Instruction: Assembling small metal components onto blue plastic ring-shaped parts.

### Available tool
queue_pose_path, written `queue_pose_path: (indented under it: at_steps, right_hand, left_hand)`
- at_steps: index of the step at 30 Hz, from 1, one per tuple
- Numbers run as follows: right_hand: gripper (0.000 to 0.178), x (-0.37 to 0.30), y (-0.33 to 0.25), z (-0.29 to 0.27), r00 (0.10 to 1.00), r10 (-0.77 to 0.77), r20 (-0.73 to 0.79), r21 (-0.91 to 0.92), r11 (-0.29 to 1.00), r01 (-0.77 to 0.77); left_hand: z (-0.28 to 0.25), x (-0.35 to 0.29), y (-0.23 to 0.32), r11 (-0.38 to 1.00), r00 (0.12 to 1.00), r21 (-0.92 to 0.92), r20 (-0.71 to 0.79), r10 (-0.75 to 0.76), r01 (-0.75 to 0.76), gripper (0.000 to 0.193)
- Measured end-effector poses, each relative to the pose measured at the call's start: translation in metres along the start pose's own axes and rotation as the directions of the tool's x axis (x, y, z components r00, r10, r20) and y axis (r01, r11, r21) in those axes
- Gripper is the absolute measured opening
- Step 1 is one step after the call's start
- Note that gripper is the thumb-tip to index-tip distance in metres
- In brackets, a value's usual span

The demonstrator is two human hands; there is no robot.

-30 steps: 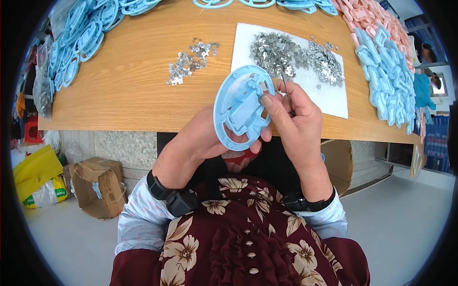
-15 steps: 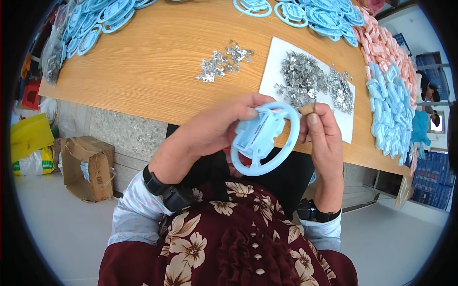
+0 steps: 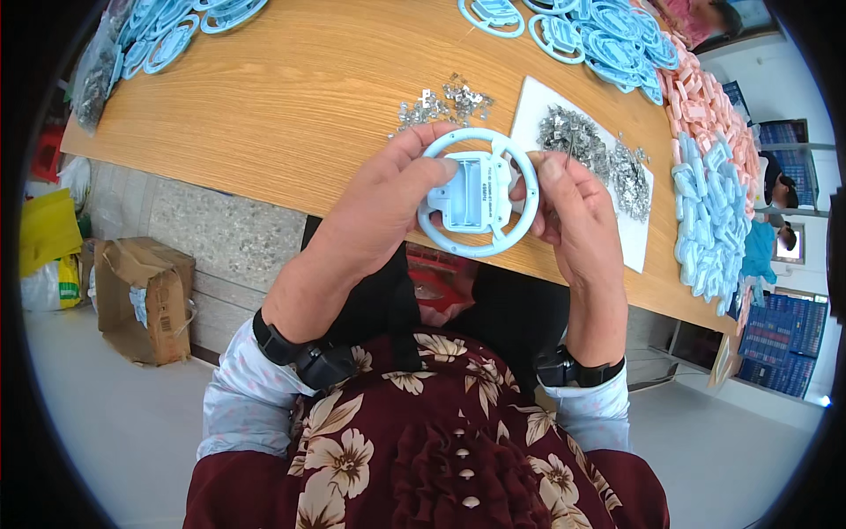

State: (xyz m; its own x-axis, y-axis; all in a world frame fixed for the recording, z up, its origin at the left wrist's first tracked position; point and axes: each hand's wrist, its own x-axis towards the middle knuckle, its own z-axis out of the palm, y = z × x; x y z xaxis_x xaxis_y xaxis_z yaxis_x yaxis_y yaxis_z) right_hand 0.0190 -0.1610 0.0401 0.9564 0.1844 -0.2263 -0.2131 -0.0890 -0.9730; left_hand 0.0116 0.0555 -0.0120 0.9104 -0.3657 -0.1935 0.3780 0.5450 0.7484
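A light-blue plastic toy steering wheel point(image 3: 473, 196) is held up above the table's near edge, its hollow back compartment facing me. My left hand point(image 3: 385, 196) is closed on the wheel's left side, thumb on the compartment's edge. At the wheel's right rim, my right hand point(image 3: 577, 207) is closed in a pinch around a slim metal tool point(image 3: 569, 152), whose thin tip sticks up past the fingers. Most of that tool is hidden, so its exact kind does not show. Whether the right fingers also touch the rim, I cannot tell.
Small metal clips point(image 3: 445, 101) lie loose on the wooden table point(image 3: 264, 106). More fill a white foam sheet point(image 3: 630, 242) at right. Blue wheels point(image 3: 617, 40) are heaped at the back; pink parts point(image 3: 705, 93) and blue parts point(image 3: 705, 212) line the right side. A cardboard box point(image 3: 145, 300) stands on the floor.
The wheel has moved up and turned, so its back compartment now faces me more squarely. My right hand has risen with it, close against the right rim.
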Motion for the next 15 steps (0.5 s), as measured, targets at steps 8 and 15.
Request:
queue_pose_path:
  at_steps: [8, 15]
  right_hand:
    - [0.024, -0.027, 0.018, -0.031, 0.975, -0.106, -0.197, -0.198, 0.978, 0.067]
    - [0.018, -0.038, 0.054, -0.082, 0.902, -0.254, -0.349, -0.433, 0.897, 0.085]
  left_hand:
    - [0.019, 0.001, -0.005, 0.97, 0.996, 0.238, -0.071, 0.061, -0.043, 0.044]
    - [0.021, 0.003, -0.005, 0.935, 0.994, 0.354, -0.1, 0.04, -0.002, 0.04]
